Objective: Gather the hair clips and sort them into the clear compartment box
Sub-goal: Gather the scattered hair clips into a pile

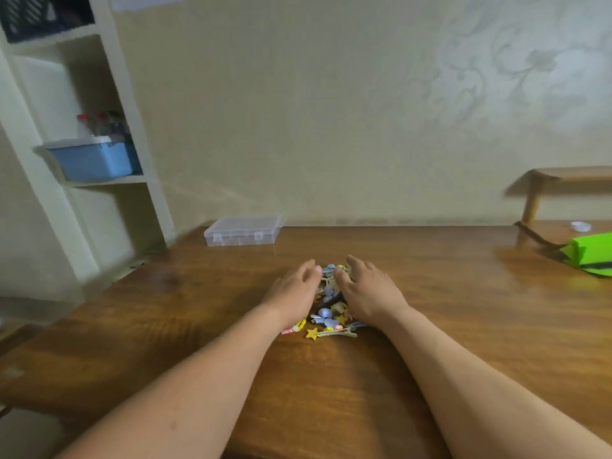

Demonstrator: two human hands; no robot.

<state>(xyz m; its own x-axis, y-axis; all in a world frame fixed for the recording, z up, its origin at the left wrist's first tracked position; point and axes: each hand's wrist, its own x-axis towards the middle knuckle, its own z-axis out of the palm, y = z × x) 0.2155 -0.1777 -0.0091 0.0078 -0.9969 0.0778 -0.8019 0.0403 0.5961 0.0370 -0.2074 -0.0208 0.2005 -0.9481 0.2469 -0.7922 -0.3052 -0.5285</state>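
Mid-frame, the left hand and right hand, fingers loosely spread, cup the hair clips into a pile; the clear box (lid closed, upper left) waits, so sorting remains

Before me, my wooden table has a white shelf unit beyond its far-left corner, holding a blue bin; a bright green cloth item lies at its right edge.

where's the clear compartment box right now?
In the head view, the clear compartment box sits lid-closed at the table's far left edge by the wall, beyond and left of the hair clips heaped between both hands.
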